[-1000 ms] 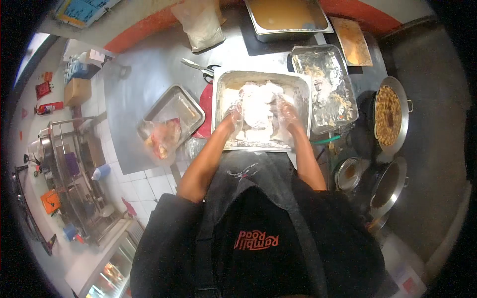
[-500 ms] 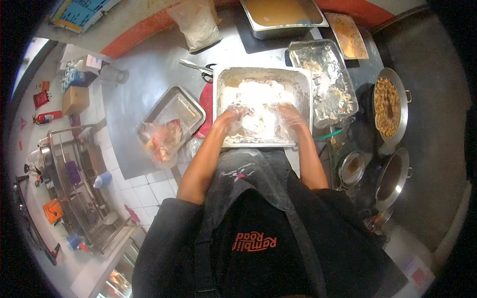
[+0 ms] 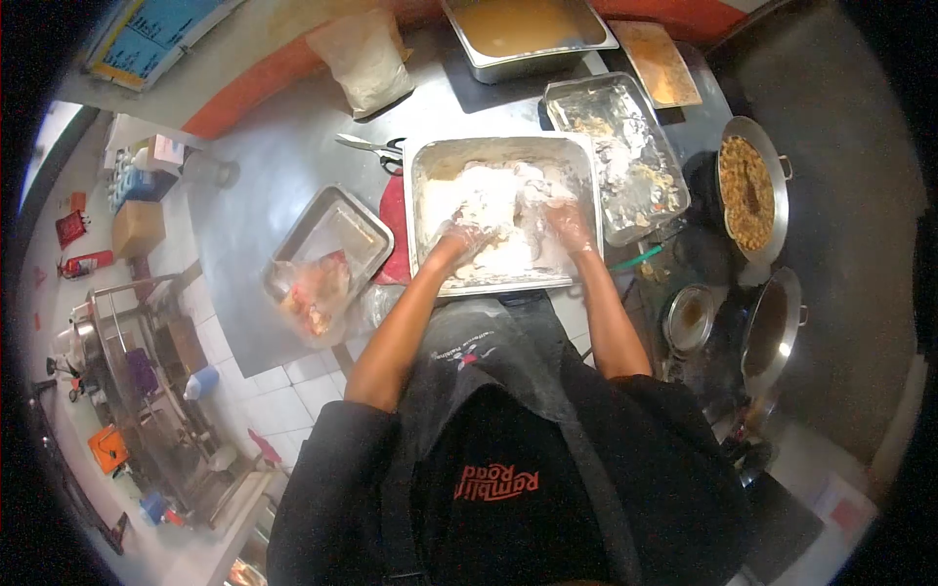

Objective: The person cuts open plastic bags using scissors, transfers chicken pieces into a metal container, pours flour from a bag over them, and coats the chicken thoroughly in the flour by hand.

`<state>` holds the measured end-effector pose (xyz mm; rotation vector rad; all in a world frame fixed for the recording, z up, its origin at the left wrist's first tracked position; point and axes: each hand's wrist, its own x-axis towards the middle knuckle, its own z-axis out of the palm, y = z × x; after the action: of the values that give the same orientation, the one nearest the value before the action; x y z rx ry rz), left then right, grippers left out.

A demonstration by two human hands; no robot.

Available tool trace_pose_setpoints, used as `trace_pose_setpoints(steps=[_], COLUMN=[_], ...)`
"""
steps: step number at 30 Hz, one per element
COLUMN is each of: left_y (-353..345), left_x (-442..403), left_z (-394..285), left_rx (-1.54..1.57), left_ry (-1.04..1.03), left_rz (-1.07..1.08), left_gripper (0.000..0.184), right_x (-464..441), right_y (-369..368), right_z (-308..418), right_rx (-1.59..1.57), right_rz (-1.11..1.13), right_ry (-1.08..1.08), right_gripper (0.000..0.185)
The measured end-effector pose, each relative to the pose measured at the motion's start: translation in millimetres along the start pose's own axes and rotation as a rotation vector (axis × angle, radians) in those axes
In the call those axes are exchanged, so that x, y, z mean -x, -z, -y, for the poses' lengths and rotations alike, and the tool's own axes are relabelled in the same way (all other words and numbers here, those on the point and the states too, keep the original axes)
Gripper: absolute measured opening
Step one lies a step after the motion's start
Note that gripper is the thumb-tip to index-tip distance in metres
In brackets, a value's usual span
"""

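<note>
Down inside the deep metal pan (image 3: pixel 469 154), kept left hand (image 3: pixel 467 237) and right hand (image 3: pixel 567 225) among white-coated pieces (image 3: pixel 503 190), both in thin clear gloves (image 3: pixel 476 232), by the look. Rested the left hand on the near left part of the heap; set the right hand against its right side, close to the pan's wall. Could not tell open fingers from a closed grip on either side, with glare and white powder (image 3: pixel 440 190) hiding the fingertips.

Saw a change from a second earlier: from one compact bundle between the hands to a wider, looser spread, with a darker gap beside the right hand. Judged that as turning and dusting under way, with more surface exposed to the powder. Saw no piece held above the rim, so judged the work unfinished.

Found the surroundings much as before: scissors (image 3: pixel 362 143) just past the pan's far left corner, powder bag (image 3: pixel 371 73) farther up the steel table (image 3: pixel 269 161), smeared tray (image 3: pixel 645 217) just beside the pan on the right, plastic bag (image 3: pixel 313 293) over the near end of a shallow tray (image 3: pixel 357 230).
</note>
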<state>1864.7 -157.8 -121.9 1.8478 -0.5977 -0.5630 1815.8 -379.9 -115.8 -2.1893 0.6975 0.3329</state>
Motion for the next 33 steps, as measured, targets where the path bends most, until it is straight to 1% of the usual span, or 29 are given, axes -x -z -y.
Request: trace_pose_setpoints(steps=[1,2,4,5,6,7,8,9,10,11,12,13,14,15,16,17,18,20,21,22,23,24,25,26,27,29,31,32,33], left_y=[1,3,18,-6,-9,-6,0,8,16,21,26,28,29,27,27,26,21,16,19,13,13,12,6,0,0,-2,-2,-7,-16], left_x=[-3,-7,-16,-13,-10,-7,-8,-7,-1,5,11,15,19,21,17,14,20,22,27,30,24,24,30,35,39,48,55,58,63], left_z=[-15,-30,-84,-27,-5,10,17,11,-1,-8,-16,-19,-21,-20,-16,-11,-1,14,-9,-10,-8,2,35,69,67,54,37,54,92], left_rx=[-0.336,-0.670,-0.813,-0.492,-0.490,-0.514,-0.540,-0.541,-0.525,-0.516,-0.507,-0.638,-0.768,-0.767,-0.743,-0.718,-0.714,-0.459,-0.138,-0.140,-0.215,-0.287,-0.348,-0.410,-0.363,-0.315,-0.528,-0.529,-0.617], left_ry=[-0.167,-0.338,-0.013,-0.423,-0.425,-0.416,-0.409,-0.408,-0.239,-0.153,-0.067,-0.172,-0.275,-0.271,-0.203,-0.130,-0.107,-0.131,0.091,0.095,0.086,0.088,0.152,0.217,0.252,0.309,0.390,0.401,0.486], left_rz=[0.011,-0.036,0.487,-0.123,-0.125,-0.035,0.050,0.043,0.029,0.023,0.016,-0.061,-0.138,-0.141,-0.139,-0.142,-0.143,-0.303,-0.283,-0.274,-0.288,-0.301,-0.302,-0.299,-0.282,-0.267,-0.077,-0.079,0.040], left_gripper=[0.041,0.041,0.041,0.029,0.029,0.027,0.026,0.026,0.030,0.032,0.034,0.033,0.033,0.033,0.033,0.033,0.033,0.036,0.042,0.042,0.046,0.049,0.052,0.055,0.056,0.056,0.055,0.055,0.055], right_x=[-3,-7,-20,-23,-14,-7,-10,-12,-10,-6,4,9,12,16,18,26,37,54,53,51,43,44,53,52,52,39,33,26,19], right_y=[-6,-13,-7,-5,5,14,19,23,24,25,30,34,36,36,40,45,53,72,73,74,79,91,109,126,144,183,210,214,219], right_z=[-14,-27,-17,-14,3,11,10,8,7,6,13,18,19,18,25,28,45,78,71,63,61,64,72,76,80,64,59,52,45], right_rx=[-0.266,-0.533,-0.429,-0.108,0.214,0.112,0.116,-0.092,-0.303,-0.304,-0.026,0.256,0.259,0.448,0.639,0.021,0.023,0.258,0.254,0.365,0.482,0.482,0.266,0.110,-0.048,-0.030,-0.056,0.154,0.373], right_rz=[0.071,0.142,0.280,0.217,0.153,0.098,0.095,0.129,0.164,0.167,0.090,0.011,0.015,-0.053,-0.130,-0.021,0.001,-0.152,-0.146,-0.177,-0.217,-0.215,-0.137,-0.096,-0.065,-0.128,-0.132,-0.183,-0.261], right_ry=[0.079,0.162,0.296,0.357,0.407,0.321,0.328,0.281,0.227,0.226,0.327,0.430,0.437,0.544,0.659,0.417,0.416,0.796,0.791,0.823,0.870,0.875,0.662,0.600,0.537,0.620,0.579,0.676,0.771], right_gripper=[0.040,0.040,0.043,0.043,0.042,0.039,0.039,0.043,0.049,0.049,0.047,0.046,0.046,0.045,0.045,0.042,0.042,0.025,0.025,0.026,0.028,0.028,0.026,0.023,0.022,0.023,0.029,0.029,0.030])
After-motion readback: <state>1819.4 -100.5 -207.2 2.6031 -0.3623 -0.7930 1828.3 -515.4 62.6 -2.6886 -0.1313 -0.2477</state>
